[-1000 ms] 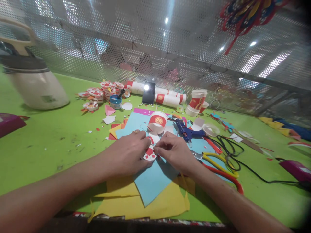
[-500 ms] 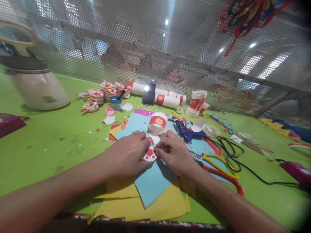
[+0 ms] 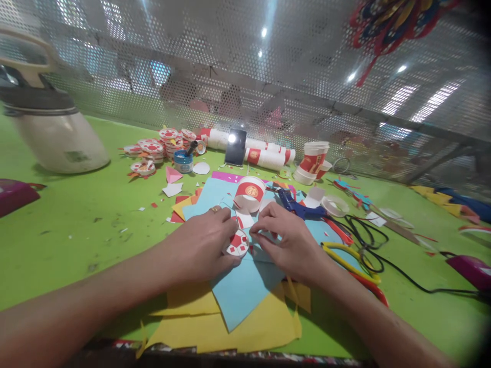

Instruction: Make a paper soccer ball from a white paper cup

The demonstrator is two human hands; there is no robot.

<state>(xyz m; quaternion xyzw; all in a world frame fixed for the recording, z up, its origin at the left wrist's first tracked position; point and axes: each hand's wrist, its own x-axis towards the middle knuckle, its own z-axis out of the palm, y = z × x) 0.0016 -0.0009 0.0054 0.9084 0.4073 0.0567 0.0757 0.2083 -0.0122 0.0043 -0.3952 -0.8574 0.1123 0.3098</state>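
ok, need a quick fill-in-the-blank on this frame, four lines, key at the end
1. The left hand holds a disc patterned in white and ____.
2. At its front corner, the blue sheet lies over ____ paper.
3. Of the two hands, the glue gun lies closer to the ____ one.
4. In front of the jar sits a folded piece of paper coloured ____.

Missing words: red; yellow; right; pink.
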